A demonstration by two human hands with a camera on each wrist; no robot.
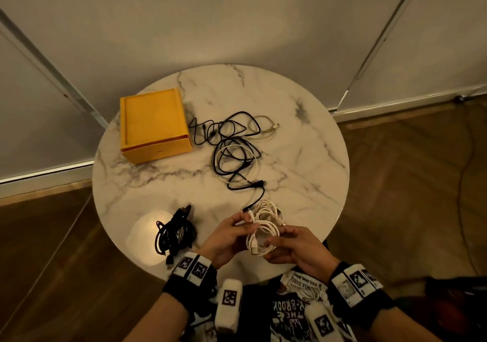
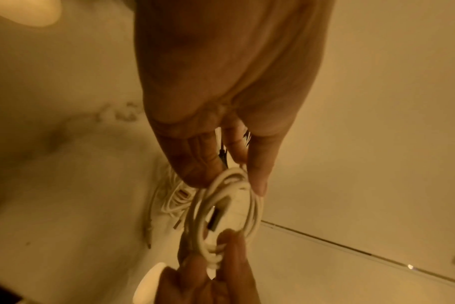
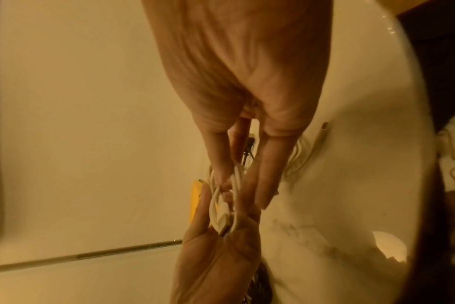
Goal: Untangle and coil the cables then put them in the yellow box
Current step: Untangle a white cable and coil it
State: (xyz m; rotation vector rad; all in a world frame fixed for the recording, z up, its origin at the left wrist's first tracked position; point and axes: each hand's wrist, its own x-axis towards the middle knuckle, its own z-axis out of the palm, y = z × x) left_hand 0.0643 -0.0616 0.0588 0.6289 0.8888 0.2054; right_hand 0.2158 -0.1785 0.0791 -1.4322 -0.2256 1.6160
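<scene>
White cable coil [image 1: 263, 232]: several loops of white USB cable, held above the near edge of the round marble table [image 1: 303, 157] between both hands. A flat USB plug lies inside the loops, seen in both wrist views.

Left hand [image 1: 226, 238]: fingers and thumb curl onto the left side of the coil and pinch its loops; the left wrist view shows thumb and fingertips closed on the top of the bundle [image 2: 226, 207].

Right hand [image 1: 297, 246]: fingers bent, pinching the lower right part of the coil; the right wrist view shows its fingertips meeting on the white strands [image 3: 223, 207].

Second white cable bundle [image 1: 268, 209]: loose loops lying on the table just beyond the held coil, touching or overlapping it; which strands belong to which cannot be told.

Tangled cables [image 1: 232, 146]: black and white leads knotted together, farther out from the hands toward the table's middle. One black lead runs from the tangle back to a point just beside the left fingertips.

Coiled black cable [image 1: 175, 235]: bundled, resting on the table just left of the left hand, near the table edge.

Yellow box [image 1: 154, 124]: square, lying on the far left of the table, well apart from both hands, just left of the tangle. No cable is seen in it.

Wrist bands with printed markers sit on both forearms.
</scene>
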